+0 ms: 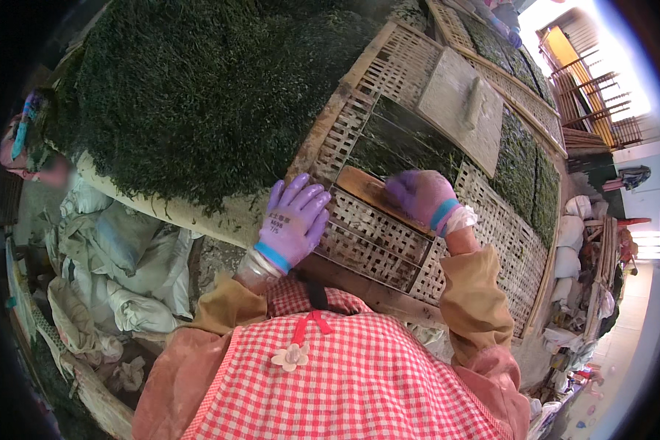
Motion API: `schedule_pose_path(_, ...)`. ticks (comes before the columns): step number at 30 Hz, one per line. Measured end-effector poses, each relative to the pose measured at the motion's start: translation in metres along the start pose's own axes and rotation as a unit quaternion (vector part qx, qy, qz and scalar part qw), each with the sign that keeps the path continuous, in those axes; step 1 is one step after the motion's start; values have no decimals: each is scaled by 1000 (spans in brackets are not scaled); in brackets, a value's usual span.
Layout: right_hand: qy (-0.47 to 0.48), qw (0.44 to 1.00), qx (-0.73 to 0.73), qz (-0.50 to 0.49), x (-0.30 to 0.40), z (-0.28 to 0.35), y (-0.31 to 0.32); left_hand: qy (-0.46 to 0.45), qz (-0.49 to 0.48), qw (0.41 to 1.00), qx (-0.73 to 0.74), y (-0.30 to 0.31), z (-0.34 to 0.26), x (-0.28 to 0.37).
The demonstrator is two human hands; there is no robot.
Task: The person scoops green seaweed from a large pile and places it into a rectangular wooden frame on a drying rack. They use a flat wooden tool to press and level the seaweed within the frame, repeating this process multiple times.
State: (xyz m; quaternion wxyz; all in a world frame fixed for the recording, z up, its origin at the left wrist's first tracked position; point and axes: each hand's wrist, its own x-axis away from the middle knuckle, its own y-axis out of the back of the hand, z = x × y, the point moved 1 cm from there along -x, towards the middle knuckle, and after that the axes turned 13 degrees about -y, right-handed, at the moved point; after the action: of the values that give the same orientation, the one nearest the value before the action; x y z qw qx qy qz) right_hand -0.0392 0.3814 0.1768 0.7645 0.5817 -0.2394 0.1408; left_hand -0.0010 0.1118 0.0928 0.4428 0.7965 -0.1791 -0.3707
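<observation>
My left hand [296,225], in a purple coated glove, rests palm down with fingers spread at the wooden edge of a woven lattice tray [374,264]. Gloved alike, my right hand [421,198] is closed on a flat wooden board [363,190] that lies across a thin divided frame on the tray. Beyond the board, dark green seaweed-like strands [401,137] fill sections of the frame. A pale rectangular board with a bar handle [462,107] lies farther back on the tray. The fingertips of my right hand are blurred.
A large heap of dark green strands [209,93] stands left of the tray. Pressed green slabs [520,170] lie along the tray's far right side. White sacks [137,247] are piled at left. Another person's gloved hand [514,37] shows at the top; another person is at far left.
</observation>
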Motion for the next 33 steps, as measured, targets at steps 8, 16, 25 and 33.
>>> schedule_pose_path(8,52,867,-57,-492,-41,-15,-65,23,-51,990,127,-1,28,-4)
schedule_pose_path(16,-1,889,-53,-455,-48,-13,-66,-17,-65,986,150,6,34,-11)
schedule_pose_path(25,-8,905,-70,-419,-49,-4,-55,-10,56,993,107,55,37,90)
schedule_pose_path(33,172,965,86,-180,-102,248,-61,42,-3,986,162,87,120,147)
